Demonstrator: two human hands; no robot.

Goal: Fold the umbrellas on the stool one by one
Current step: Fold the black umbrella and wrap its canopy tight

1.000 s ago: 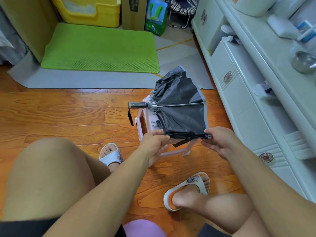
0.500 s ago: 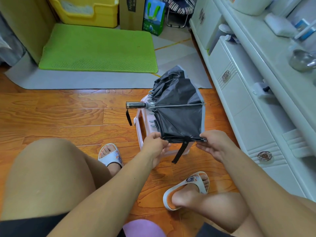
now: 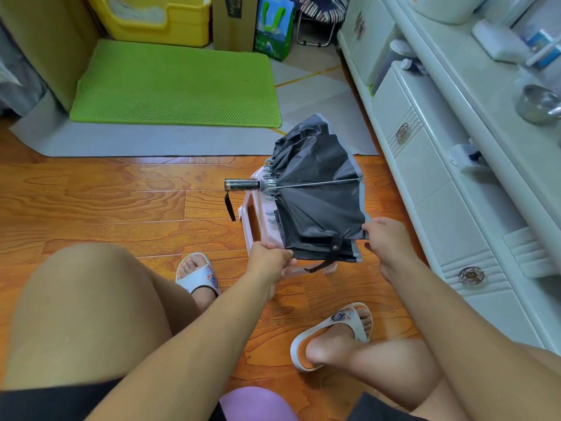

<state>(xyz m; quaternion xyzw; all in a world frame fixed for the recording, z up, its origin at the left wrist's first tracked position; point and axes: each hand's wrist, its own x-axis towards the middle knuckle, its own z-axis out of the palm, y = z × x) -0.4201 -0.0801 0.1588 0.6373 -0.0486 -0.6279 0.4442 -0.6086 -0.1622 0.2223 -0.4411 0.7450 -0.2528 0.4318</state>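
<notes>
Nearest the camera, bare knees and two slippered feet frame a wooden floor. Just past them, the left hand (image 3: 268, 258) pinches the near left corner of a black umbrella (image 3: 315, 196), its grip closed on the folded cloth edge. The right hand (image 3: 387, 238) holds the near right edge, fingers curled onto the grey trim. Between the hands the strap (image 3: 329, 256) with its snap hangs loose, not wrapped round.

The umbrella lies on a small pink stool (image 3: 253, 214), its handle (image 3: 241, 184) sticking out to the left. Its canopy is collapsed but loose; one rib lies bare across the top and the far folds are bunched. I'd say the job is partway: the near panels are being pleated flat, while the far ones, the rolling and the strapping remain. I see no second umbrella.

Beyond lie a grey mat, a green mat (image 3: 176, 86) and a yellow bin (image 3: 158, 19); a white cabinet (image 3: 425, 165) runs along the right.
</notes>
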